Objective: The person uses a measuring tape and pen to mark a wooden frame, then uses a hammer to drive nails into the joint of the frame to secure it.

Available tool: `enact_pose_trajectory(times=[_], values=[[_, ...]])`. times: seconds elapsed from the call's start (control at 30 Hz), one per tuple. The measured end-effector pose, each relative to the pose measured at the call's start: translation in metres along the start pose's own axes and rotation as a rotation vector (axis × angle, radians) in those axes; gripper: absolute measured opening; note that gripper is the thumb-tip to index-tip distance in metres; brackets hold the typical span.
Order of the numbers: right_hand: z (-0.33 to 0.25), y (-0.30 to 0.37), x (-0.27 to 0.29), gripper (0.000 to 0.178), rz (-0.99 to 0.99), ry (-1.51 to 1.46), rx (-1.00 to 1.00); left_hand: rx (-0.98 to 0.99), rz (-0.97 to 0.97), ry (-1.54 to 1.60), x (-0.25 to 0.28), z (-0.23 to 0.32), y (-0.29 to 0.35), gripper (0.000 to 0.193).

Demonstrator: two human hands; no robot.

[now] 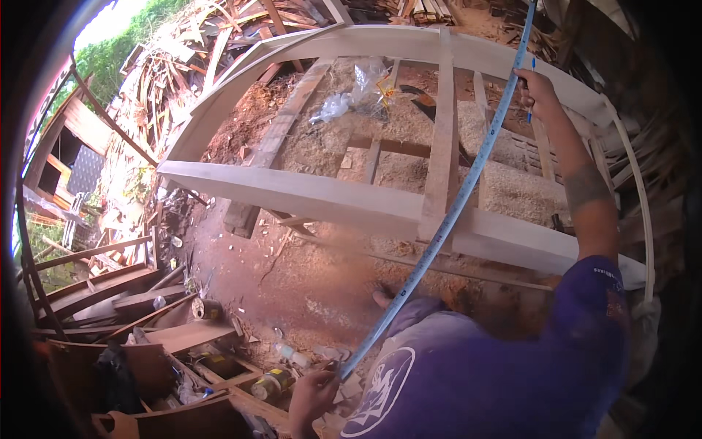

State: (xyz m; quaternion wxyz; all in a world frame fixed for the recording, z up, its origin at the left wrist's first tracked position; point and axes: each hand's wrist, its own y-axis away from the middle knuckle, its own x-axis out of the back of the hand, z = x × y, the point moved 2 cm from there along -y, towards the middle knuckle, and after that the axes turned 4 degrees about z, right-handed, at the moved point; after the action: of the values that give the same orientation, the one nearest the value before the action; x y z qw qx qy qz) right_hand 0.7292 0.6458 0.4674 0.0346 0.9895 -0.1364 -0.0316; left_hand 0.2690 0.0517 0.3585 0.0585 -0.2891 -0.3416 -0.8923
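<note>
A long blue measuring tape (472, 175) stretches from low near my body up past the top edge of the view. My right hand (540, 91), arm raised, closes round the tape at the upper right. A thin blue pen (531, 110) is also held in that hand. Down at the lower edge, my left hand (314, 395) pinches the tape's lower part. Beneath the tape lies a pale wooden frame. Its straight near beam (292, 192), curved far beam (380, 42) and a crosspiece (443, 124) pass under or beside the tape.
Sawdust and reddish dirt (241, 271) cover the ground. Crumpled clear plastic (351, 99) lies inside the frame. Scrap wood (164, 110) is heaped at the far left. Wooden boards (190, 335), a can (272, 383) and a plastic bottle (292, 355) lie near the lower left.
</note>
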Motion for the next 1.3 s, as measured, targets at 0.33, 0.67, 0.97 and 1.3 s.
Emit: enact_pose_trajectory(times=[0.33, 0.67, 0.97, 1.3], values=[[0.063, -0.053, 0.014, 0.029, -0.052, 0.167, -0.135, -0.017, 0.13, -0.062, -0.089, 0.036, 0.086, 0.023], [0.152, 0.023, -0.006, 0.029, -0.498, 0.514, 0.37, 0.09, 0.403, -0.006, -0.106, 0.092, 0.089, 0.016], [0.088, 0.141, -0.097, 0.081, -1.425, 0.796, 1.477, 0.166, 0.446, 0.112, -0.084, 0.147, 0.056, 0.011], [0.115, 0.131, -0.107, 0.067, -1.475, 0.735, 1.53, 0.136, 0.417, 0.135, -0.111, 0.181, 0.045, 0.008]])
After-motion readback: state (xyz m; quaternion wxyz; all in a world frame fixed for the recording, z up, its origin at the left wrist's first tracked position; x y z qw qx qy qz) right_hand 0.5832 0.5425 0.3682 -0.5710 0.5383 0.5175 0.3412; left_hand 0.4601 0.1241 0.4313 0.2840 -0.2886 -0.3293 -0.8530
